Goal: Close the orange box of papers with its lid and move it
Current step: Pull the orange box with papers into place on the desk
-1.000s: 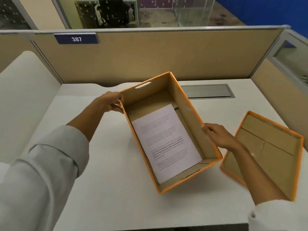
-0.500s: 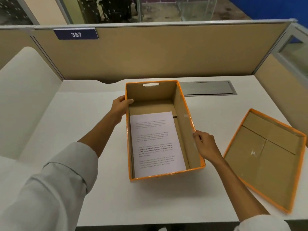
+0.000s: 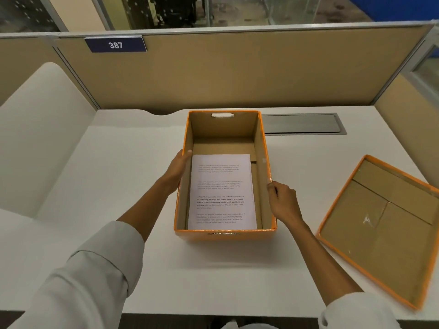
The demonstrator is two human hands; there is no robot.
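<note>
Now my left hand (image 3: 177, 167) lies flat against the outside of the left wall of the orange box (image 3: 225, 234), arm stretched forward, thumb hooked over the rim, so it presses and clasps the wall rather than closing into a fist. The box stands upright and open at the middle of the bench (image 3: 118, 186), its far end near the back edge, square to me. A printed sheet of paper (image 3: 222, 192) lies flat on its floor, toward the near end. My right hand (image 3: 283, 200) is curled around the top of the right wall near its middle, fingers bent, gripping the rim. Further right, the lid (image 3: 384, 224) rests upside down at the right edge of the bench, brown inside facing up, apart from the box and from both hands.

A second ago the box was tipped and turned at an angle, held up between my hands; half a second ago it was nearly level. Since then it has been squared up and set flat, my left hand has slid from the far left corner toward the middle of that wall, and the lid has not moved.
</note>
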